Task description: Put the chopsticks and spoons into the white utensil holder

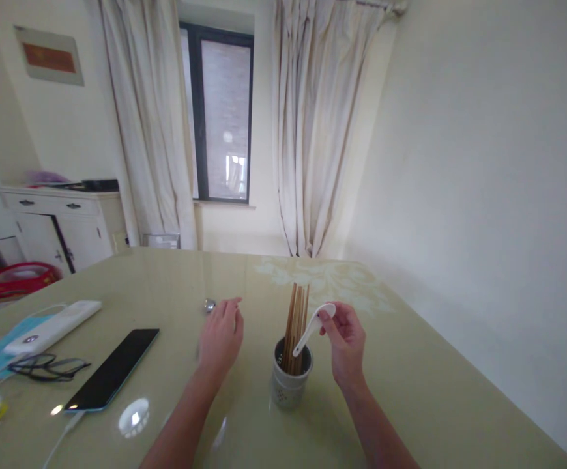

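Observation:
My right hand (348, 339) pinches a white soup spoon (307, 333) by its bowl, with the handle slanting down to the left. The handle's tip is over the mouth of a grey utensil holder (289, 389), in front of several wooden chopsticks (294, 319) that stand upright in it. Left of the holder, my left hand (221, 335) reaches low over the table with its fingers apart and nothing seen in them. Just beyond it lies a small shiny metal spoon (209, 305). The hand hides part of that spoon, and I cannot tell whether they touch.
On the left of the glossy table (410, 404) lie a black phone (115, 370) with a cable, eyeglasses (49, 368), a white device (53, 326) and a blue face mask (4, 355). A wall (498, 195) borders the right side. A white cabinet (68, 225) stands behind.

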### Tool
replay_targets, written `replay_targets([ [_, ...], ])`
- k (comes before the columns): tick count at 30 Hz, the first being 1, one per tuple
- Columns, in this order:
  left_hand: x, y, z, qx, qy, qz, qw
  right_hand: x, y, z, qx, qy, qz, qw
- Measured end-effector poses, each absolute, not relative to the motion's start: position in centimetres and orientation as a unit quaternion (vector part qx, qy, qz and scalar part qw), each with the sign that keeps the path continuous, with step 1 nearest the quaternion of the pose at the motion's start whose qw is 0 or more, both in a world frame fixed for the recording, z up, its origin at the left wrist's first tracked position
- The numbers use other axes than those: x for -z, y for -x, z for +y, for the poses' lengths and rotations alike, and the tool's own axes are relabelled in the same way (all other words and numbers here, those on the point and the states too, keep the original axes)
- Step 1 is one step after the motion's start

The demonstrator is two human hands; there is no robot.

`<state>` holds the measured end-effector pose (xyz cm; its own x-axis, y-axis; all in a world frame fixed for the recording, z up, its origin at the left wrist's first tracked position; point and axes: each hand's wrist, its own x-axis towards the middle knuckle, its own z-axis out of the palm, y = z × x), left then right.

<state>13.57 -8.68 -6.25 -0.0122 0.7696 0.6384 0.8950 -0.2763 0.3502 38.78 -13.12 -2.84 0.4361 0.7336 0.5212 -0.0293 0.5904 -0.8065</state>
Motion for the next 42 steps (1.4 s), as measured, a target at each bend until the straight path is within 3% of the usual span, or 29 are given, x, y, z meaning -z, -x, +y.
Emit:
replay_targets([
  [4, 7.7, -11.2, -7.6, 0.225, 0.634, -0.735, 0.079, 3.4, -38.5, -13.6, -0.219, 0.399, -0.541, 0.708],
  [8, 8.9, -10.3, -7.4, 0.165, 0.617, -0.767, 0.066, 3.4, -38.2, -14.0, -0.162, 0.388, -0.627, 0.656],
  [17, 8.9, -9.7, -7.5, 0.147, 0.608, -0.777, 0.07, 3.4, -38.1, -14.1, -0.077, 0.394, -0.689, 0.604],
  [27, 7.7, -8.9, -7.2, 0.176, 0.572, -0.794, -0.103, 3.7, -38.1, -14.1, -0.047, 0.386, -0.686, 0.615],
  [35, 6.6, -9.8, -6.5, 0.324, 0.606, -0.711, -0.147, 3.4, -37.8, -14.6, -0.055, 0.372, -0.675, 0.635],
  [39, 5.1, -13.0, -8.0, 0.538, 0.636, -0.529, -0.159, 3.7, -38.0, -14.5, -0.076, 0.357, -0.67, 0.647],
  [42, 4.3, -16.1, -10.4, 0.593, 0.713, -0.358, -0.113, 4.2, -38.0, -14.3, -0.093, 0.348, -0.65, 0.669],
])
